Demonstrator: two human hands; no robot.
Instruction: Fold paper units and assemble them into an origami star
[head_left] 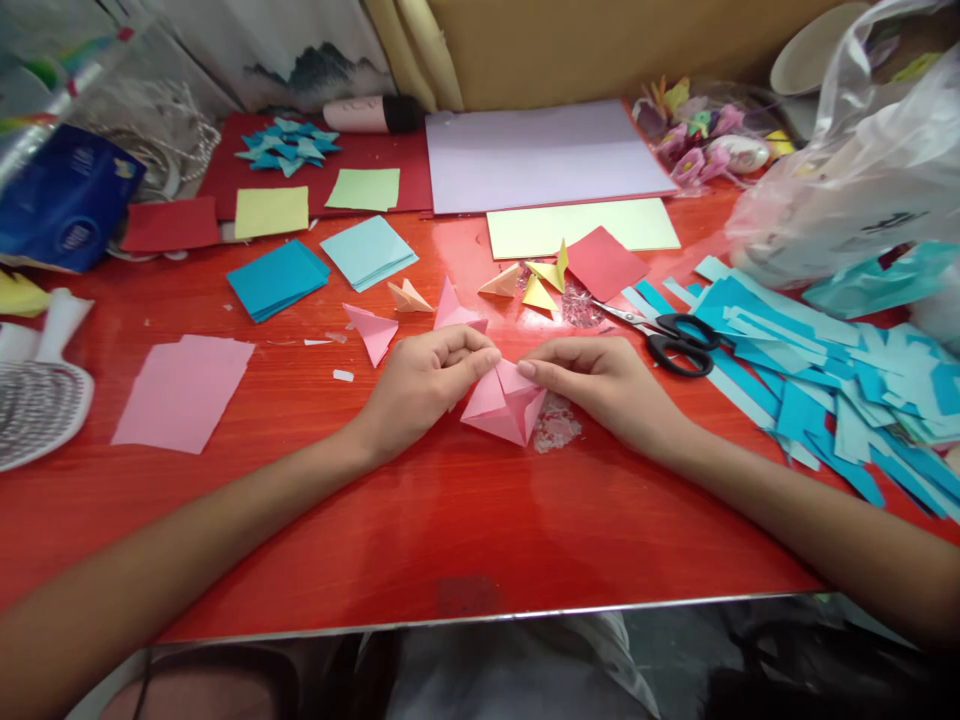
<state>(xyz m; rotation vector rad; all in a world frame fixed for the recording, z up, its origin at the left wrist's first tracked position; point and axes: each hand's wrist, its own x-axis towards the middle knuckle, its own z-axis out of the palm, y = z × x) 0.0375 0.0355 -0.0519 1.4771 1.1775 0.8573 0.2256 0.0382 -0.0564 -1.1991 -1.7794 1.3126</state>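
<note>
Between both hands is a partly folded sheet of pink origami paper (506,412), its creased flaps facing up just above the red table. My left hand (424,385) pinches its upper left edge between thumb and fingers. At the upper right edge, my right hand (600,380) grips it the same way, thumb on top. Behind my left hand lie folded pink pieces (373,333), one partly covered by the fingers. Small peach folded pieces (409,297) and yellow folded pieces (550,280) rest farther back. Clear bits of scrap (556,425) lie under my right hand.
Black-handled scissors (679,343) lie right of my right hand, beside a heap of blue paper strips (840,370). Pink sheets (184,393) and blue squares (277,280) are at left. A plastic bag (862,170) stands at back right, a hairbrush (45,400) at far left.
</note>
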